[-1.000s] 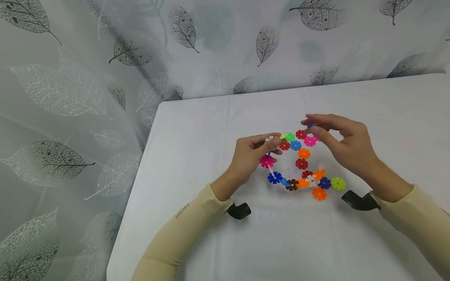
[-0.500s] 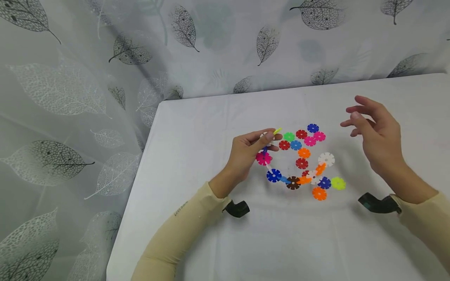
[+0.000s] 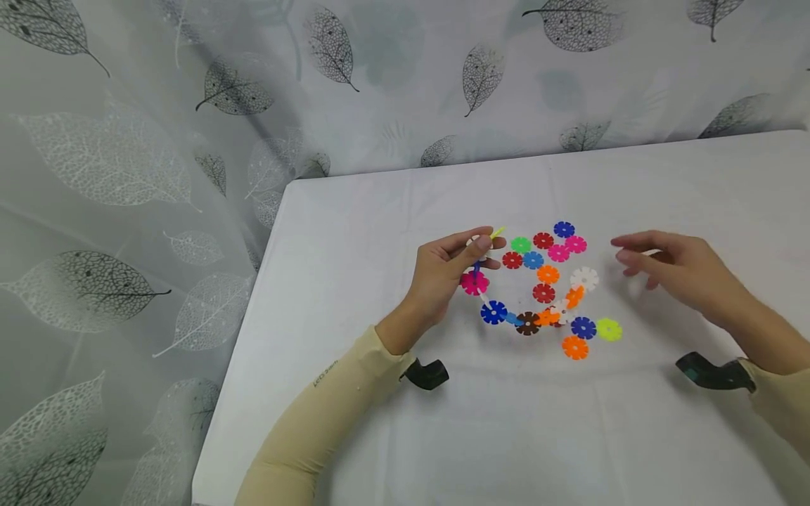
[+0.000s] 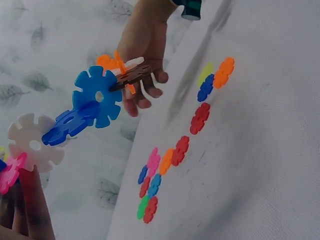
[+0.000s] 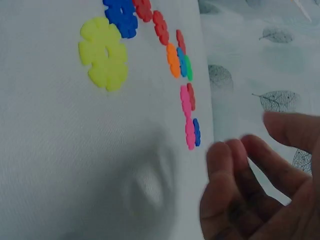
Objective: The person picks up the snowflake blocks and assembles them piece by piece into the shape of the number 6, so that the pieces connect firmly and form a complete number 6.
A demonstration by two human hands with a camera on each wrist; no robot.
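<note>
My left hand point(image 3: 443, 274) pinches one end of a chain of slotted plastic snowflake discs near the table's middle. A yellow disc point(image 3: 498, 232) sticks out edge-on above its thumb. The chain hangs above the table and curves right, through a dark blue disc point(image 3: 493, 312) and a brown disc point(image 3: 528, 323), to a white disc point(image 3: 584, 280) at its far end. In the left wrist view a light blue disc point(image 4: 97, 97) shows slotted into its neighbours. My right hand point(image 3: 683, 270) is held to the right of the chain, fingers loosely bent, with nothing between them.
Loose discs lie flat on the white table point(image 3: 354, 232) behind and beneath the chain: among them a green disc point(image 3: 520, 245), a pink disc point(image 3: 576, 244) and a yellow-green disc point(image 3: 609, 329). A leaf-patterned curtain point(image 3: 405, 84) borders the table's back and left.
My right hand has let go of the chain's far end and moved right, first rising, then lowering. The white end disc is now uncovered. My left hand has drifted slightly left with the chain.
</note>
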